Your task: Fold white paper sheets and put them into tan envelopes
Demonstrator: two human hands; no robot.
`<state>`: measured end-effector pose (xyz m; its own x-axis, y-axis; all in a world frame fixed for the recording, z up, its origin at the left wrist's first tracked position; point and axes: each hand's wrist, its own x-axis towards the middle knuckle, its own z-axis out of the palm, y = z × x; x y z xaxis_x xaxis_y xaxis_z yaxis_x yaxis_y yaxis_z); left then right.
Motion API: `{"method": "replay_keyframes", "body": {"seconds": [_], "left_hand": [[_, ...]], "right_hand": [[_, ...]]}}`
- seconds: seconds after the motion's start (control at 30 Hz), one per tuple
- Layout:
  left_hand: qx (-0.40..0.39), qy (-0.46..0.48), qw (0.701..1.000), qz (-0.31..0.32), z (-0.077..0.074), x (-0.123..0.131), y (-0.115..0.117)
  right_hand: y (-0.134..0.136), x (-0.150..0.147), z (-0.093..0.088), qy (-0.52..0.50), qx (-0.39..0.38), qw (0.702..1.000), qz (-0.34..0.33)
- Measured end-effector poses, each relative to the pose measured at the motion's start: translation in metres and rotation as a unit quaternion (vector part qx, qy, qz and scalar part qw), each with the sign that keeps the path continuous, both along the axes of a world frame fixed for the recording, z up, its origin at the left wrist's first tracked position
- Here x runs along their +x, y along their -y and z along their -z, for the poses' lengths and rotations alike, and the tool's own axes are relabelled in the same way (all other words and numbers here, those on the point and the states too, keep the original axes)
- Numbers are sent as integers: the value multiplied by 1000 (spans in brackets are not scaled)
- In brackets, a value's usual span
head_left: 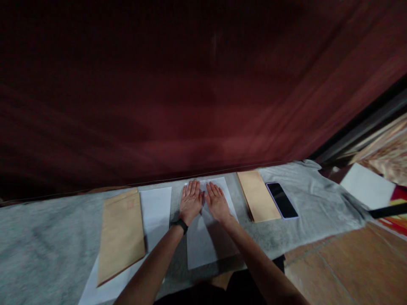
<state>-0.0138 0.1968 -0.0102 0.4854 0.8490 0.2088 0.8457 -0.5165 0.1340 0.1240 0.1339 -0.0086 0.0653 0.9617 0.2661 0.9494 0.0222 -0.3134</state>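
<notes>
A white sheet of paper [200,250] lies on the grey cloth in front of me. Both palms rest flat near its far end, side by side with the thumbs close together. My left hand [190,202], with a dark band on the wrist, has its fingers stretched forward. My right hand [218,202] lies just beside it, fingers also extended. Neither hand grips anything. Part of the sheet is hidden under the hands and forearms, and a shadow falls across it.
To the left, a brown envelope [122,237] lies over white paper [157,207]. On the right are more brown envelopes [259,197] and a phone [282,201] with a purple edge. A dark red upright surface [203,127] stands behind the grey cloth [38,245]. Tiled floor [359,267] shows at lower right.
</notes>
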Motion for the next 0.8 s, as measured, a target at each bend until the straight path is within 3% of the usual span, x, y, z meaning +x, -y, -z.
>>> {"method": "replay_keyframes", "body": {"seconds": [0.17,0.33,0.57,0.67,0.8], "left_hand": [[0,-1,1000,-2,2,-1,-2],[10,7,1000,-2,3,-2,-3],[22,34,998,-39,-9,-7,1],[40,43,997,-40,-12,-10,28],[58,42,996,54,-5,-20,94]], "right_hand": [[-25,6,7,29,-3,999,15],[-18,24,14,34,6,996,77],[4,33,1,41,-4,992,115],[40,14,-1,48,19,996,74],[103,-15,9,47,55,997,11]]}}
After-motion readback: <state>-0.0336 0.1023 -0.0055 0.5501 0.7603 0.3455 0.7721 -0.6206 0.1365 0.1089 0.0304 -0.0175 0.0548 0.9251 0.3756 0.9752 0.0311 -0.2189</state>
